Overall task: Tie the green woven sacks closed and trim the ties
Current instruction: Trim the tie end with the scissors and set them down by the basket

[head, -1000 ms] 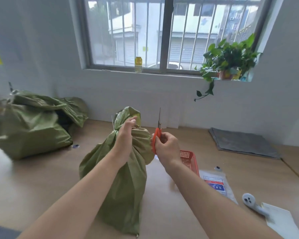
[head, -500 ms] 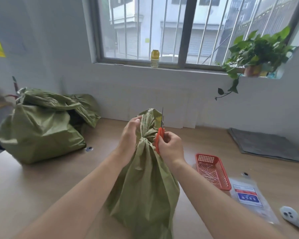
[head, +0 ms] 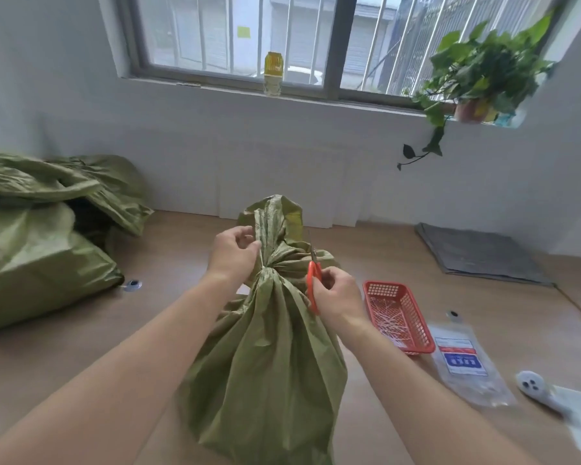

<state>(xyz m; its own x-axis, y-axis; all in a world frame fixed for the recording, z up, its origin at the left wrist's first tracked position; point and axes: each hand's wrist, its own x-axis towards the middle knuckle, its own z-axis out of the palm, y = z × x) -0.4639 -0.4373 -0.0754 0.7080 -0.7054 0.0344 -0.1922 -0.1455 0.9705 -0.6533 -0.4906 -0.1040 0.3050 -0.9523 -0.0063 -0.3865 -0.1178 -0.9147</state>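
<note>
left hand (head: 232, 256) pinches thin white tie (head: 260, 257) at green woven sack (head: 269, 347) neck | right hand (head: 336, 297) clamped on orange-handled scissors (head: 313, 283) — bare wooden tabletop (head: 168, 310) left

Scissors (head: 313, 283): blades mostly hidden behind sack (head: 265, 347) neck. Second sack (head: 41, 243) cut by left edge. Packet (head: 463, 360) print unreadable.
</note>
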